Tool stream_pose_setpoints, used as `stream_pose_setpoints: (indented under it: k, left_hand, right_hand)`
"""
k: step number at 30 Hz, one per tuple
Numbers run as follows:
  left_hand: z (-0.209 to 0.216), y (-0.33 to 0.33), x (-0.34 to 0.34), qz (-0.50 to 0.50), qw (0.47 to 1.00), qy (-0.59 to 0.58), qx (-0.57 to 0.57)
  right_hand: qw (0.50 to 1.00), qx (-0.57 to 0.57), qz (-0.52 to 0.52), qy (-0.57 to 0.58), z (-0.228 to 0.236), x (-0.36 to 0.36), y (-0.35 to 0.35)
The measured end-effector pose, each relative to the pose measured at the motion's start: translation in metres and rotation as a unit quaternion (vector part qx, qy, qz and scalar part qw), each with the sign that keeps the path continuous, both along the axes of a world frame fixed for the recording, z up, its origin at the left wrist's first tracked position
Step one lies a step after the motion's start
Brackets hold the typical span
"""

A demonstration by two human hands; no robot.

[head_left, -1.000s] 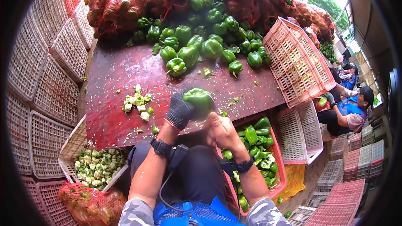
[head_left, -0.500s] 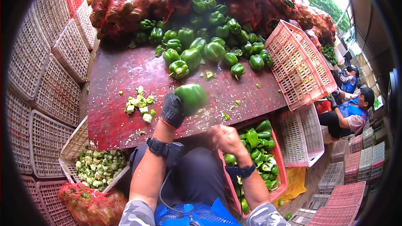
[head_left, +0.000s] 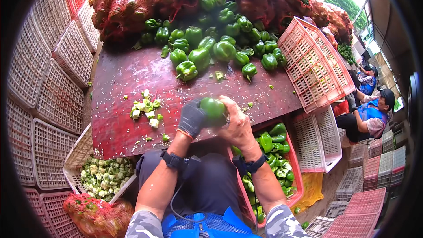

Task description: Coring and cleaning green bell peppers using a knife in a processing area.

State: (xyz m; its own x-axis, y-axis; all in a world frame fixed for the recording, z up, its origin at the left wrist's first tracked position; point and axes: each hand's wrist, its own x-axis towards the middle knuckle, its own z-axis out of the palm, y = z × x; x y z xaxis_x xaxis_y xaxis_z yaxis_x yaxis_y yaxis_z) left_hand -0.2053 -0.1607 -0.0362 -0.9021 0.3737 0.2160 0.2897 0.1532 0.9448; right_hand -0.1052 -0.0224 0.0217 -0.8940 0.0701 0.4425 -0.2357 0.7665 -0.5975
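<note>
A green bell pepper (head_left: 212, 109), slightly blurred, is held between my two hands above the near edge of the red-stained table (head_left: 115, 77). My left hand (head_left: 192, 118), in a dark grey glove, grips it from the left. Bare and curled, my right hand (head_left: 238, 127) closes against its right side; whether a small tool sits in those fingers cannot be seen. Pale cut-out pepper cores (head_left: 144, 107) lie in a small heap left of my hands, among scattered seeds. Beyond, whole green bell peppers (head_left: 199, 58) are piled across the far half of the table.
Near my right knee stands a red crate (head_left: 299, 185) of green peppers; by my left, a white crate (head_left: 76, 152) holds cores. A pink crate (head_left: 310, 68) tilts on the table's right edge. Red mesh sacks (head_left: 125, 11) line the back. Stacked crates (head_left: 55, 88) rise left. Two people (head_left: 370, 114) sit right.
My right hand has moved up and left from above the red crate to the pepper. My left hand has shifted slightly right with the pepper. Another small green piece lies near the table's front edge.
</note>
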Motion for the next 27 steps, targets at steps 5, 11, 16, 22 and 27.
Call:
stream_pose_setpoints:
  k: [5,11,16,22,27]
  left_hand:
    - [0.017,0.004,0.015,-0.013,0.973,0.208,-0.099]
    - [0.013,-0.002,0.007,-0.017,0.976,0.161,-0.142]
    - [0.019,-0.005,0.004,-0.034,0.988,0.066,-0.134]
    - [0.003,-0.003,-0.001,-0.06,0.98,0.116,-0.15]
    - [-0.025,-0.013,-0.014,-0.078,0.864,0.341,-0.363]
  right_hand:
    - [0.998,0.056,0.007,0.021,-0.011,-0.009,-0.002]
    - [0.998,-0.039,0.039,-0.027,-0.012,-0.02,-0.002]
    - [0.988,-0.12,0.042,-0.089,-0.004,-0.015,0.005]
    - [0.965,-0.235,0.03,-0.11,-0.017,-0.005,0.007]
    - [0.851,-0.511,0.006,-0.124,-0.023,0.006,0.009]
